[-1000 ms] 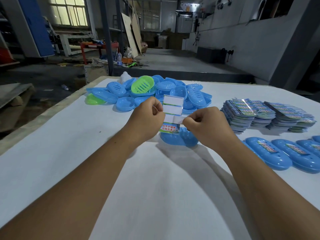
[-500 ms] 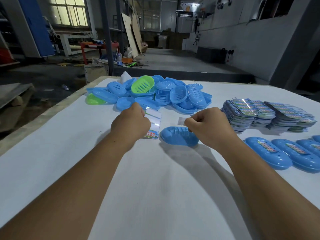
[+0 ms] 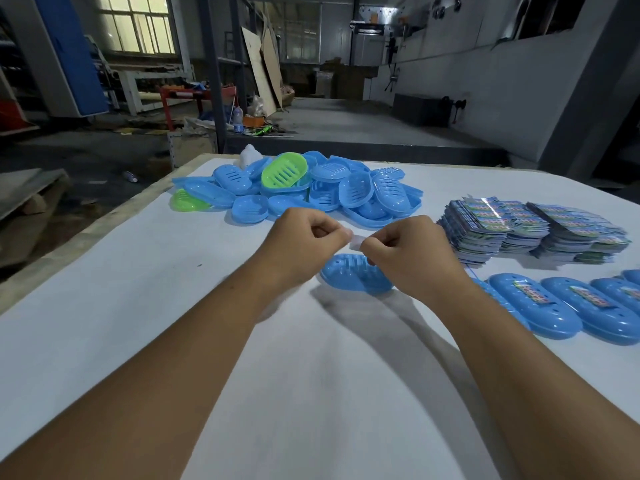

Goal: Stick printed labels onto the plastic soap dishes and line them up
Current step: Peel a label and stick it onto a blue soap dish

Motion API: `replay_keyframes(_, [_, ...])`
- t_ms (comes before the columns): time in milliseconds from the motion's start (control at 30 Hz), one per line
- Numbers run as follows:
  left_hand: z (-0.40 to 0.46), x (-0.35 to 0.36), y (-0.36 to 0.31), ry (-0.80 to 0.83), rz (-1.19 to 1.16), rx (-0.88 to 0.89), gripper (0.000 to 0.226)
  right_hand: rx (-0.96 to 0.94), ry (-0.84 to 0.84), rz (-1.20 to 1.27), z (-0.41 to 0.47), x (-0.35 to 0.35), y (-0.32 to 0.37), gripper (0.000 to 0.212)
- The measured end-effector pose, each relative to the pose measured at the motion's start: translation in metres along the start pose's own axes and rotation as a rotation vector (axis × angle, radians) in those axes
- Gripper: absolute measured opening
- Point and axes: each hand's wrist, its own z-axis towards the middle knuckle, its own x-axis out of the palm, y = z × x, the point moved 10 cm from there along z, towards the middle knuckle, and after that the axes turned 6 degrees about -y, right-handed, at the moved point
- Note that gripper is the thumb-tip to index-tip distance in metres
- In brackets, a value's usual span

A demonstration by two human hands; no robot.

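Two bare forearms reach in from the bottom edge, with no sleeves, gloves, watch or rings showing. The left hand (image 3: 304, 244) and right hand (image 3: 412, 254) are bare too, short-nailed fingers (image 3: 327, 226) unadorned.

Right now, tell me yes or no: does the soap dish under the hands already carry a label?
No: the blue soap dish under the hands shows only bare slotted plastic, no label.

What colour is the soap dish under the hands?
Blue: the soap dish, seen best from the head camera.
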Motion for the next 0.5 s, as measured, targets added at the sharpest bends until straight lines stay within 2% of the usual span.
replay_keyframes(167, [-0.009,0.016,0.0,0.076,-0.065,-0.015,0.016,-0.032,-0.014,0.026,-0.001,0.001,0.004,0.035])
replay_keyframes(367, [-0.008,0.017,0.002,0.069,-0.057,-0.023,0.013,-0.06,0.007,0.025,-0.001,0.004,0.007,0.029])
replay_keyframes(500, [-0.007,0.013,0.006,0.029,-0.044,-0.019,0.011,-0.093,0.087,0.089,-0.007,0.012,0.013,0.023])
